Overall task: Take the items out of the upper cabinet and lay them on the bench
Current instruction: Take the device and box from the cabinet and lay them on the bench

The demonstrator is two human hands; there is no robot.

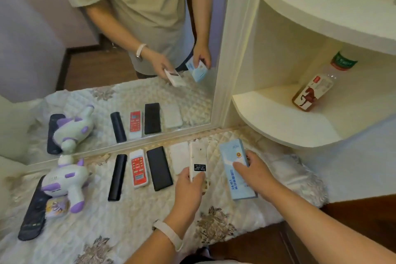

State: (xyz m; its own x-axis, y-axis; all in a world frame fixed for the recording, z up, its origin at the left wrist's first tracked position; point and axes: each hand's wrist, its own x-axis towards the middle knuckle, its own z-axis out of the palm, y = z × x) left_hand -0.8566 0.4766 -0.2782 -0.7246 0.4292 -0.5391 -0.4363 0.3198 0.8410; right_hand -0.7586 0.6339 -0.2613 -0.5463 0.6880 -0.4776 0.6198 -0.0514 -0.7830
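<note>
Standing alone on the corner shelf (278,122), a tea bottle (314,90); fingers (200,178) pinching a white remote (197,158).

A quilted bench cover (132,216) carries a toy (64,182), four remotes (138,168) and a white case (179,157).

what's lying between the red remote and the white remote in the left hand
In the head view, a black phone-like slab and a flat white item lie between the red remote and the white remote held by the left hand.

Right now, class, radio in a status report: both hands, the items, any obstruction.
Left hand holds white remote. Right hand holds blue box. Both low over quilted bench. Bottle on shelf. Nothing blocking.
</note>
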